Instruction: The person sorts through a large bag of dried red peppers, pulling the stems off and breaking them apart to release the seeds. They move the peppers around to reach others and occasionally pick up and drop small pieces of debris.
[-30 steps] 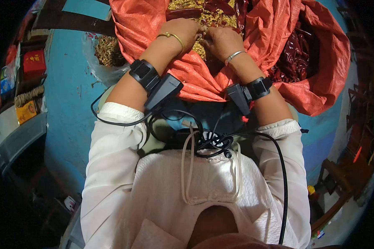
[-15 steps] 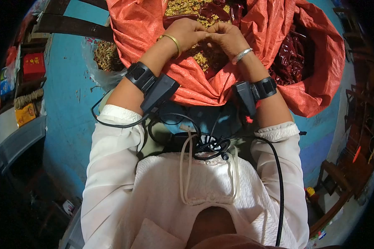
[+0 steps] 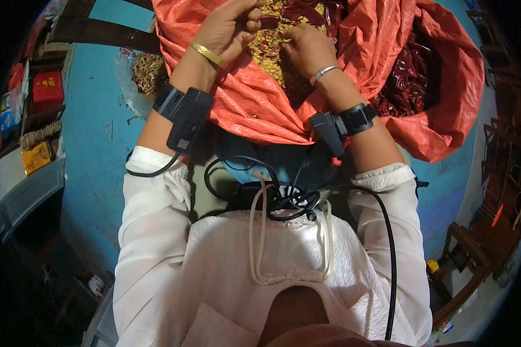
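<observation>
Grip of the left hand (image 3: pixel 223 32) curled shut on a dried chilli (image 3: pixel 268 22), raised over the seed heap (image 3: pixel 266 55) inside the orange sack (image 3: pixel 255 110). Fingertips of the right hand (image 3: pixel 307 49) buried in seeds — whether its grip is closed cannot be told. Far right, whole chillies (image 3: pixel 408 75) piled in the sack.

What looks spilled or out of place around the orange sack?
Nothing serious: a few chilli scraps lie scattered on the blue surface beside the clear bag of trimmings, left of the orange sack. Otherwise nothing stands out.
</observation>
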Demonstrator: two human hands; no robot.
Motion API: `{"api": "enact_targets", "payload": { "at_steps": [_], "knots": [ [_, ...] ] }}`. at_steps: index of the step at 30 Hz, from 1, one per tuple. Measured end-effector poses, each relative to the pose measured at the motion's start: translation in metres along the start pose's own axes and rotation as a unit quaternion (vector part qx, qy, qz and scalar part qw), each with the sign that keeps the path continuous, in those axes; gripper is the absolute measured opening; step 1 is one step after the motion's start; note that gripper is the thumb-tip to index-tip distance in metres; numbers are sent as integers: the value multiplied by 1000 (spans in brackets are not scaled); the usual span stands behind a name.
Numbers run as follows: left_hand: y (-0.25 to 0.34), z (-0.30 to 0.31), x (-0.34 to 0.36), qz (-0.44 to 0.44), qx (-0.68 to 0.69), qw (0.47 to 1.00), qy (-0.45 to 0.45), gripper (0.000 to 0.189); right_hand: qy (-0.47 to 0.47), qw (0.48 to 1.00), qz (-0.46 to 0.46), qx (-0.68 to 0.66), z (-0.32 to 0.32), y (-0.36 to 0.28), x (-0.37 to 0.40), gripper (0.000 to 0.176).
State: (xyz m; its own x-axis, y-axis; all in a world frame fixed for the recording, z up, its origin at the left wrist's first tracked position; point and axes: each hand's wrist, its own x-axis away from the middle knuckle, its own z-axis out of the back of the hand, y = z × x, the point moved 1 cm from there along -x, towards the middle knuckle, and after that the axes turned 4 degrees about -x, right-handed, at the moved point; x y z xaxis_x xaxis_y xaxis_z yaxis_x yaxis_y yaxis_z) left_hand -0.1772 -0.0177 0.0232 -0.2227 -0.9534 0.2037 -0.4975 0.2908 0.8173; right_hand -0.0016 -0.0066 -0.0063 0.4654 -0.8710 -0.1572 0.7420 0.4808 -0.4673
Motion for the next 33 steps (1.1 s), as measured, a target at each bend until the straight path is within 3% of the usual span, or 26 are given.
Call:
{"api": "enact_targets", "payload": {
  "at_steps": [4,10,12,13,14,15,16,18,22,29,31,32,33],
  "knots": [
    [4,5,9,51,141,987,-56,16,-12,1000,9,27,-16,-7,-5,16],
    [5,0,11,48,108,993,-8,15,17,998,53,-23,-20,5,-10,13],
    [-1,2,7,46,-23,999,17,18,31,996,62,-61,-16,14,-12,13],
    [-5,1,6,44,-88,995,30,20,-6,979,-61,-196,-14,21,-13,12],
    [-8,-2,5,43,-87,995,30,20,-43,927,-183,-324,-13,26,-12,13],
    [-11,-6,4,49,-167,984,38,20,-44,886,-208,-412,-8,25,-11,13],
    [-16,-9,2,55,-246,967,46,21,-43,886,-208,-412,-2,24,-9,13],
    [-31,-8,-8,51,-240,969,37,21,-55,777,-236,-581,10,17,-3,9],
    [-32,-29,-5,74,-256,964,-1,19,-71,749,-237,-615,18,14,5,9],
    [-33,-31,-8,69,-328,942,20,17,-44,742,-264,-614,32,10,15,13],
    [-31,-31,-9,20,-296,954,40,17,-5,797,-239,-555,22,25,13,15],
    [-31,-29,-9,21,-298,954,40,17,-4,796,-239,-556,14,33,13,15],
    [-26,-31,-6,6,-271,961,53,17,7,881,-171,-441,12,35,13,15]
  ]
}}
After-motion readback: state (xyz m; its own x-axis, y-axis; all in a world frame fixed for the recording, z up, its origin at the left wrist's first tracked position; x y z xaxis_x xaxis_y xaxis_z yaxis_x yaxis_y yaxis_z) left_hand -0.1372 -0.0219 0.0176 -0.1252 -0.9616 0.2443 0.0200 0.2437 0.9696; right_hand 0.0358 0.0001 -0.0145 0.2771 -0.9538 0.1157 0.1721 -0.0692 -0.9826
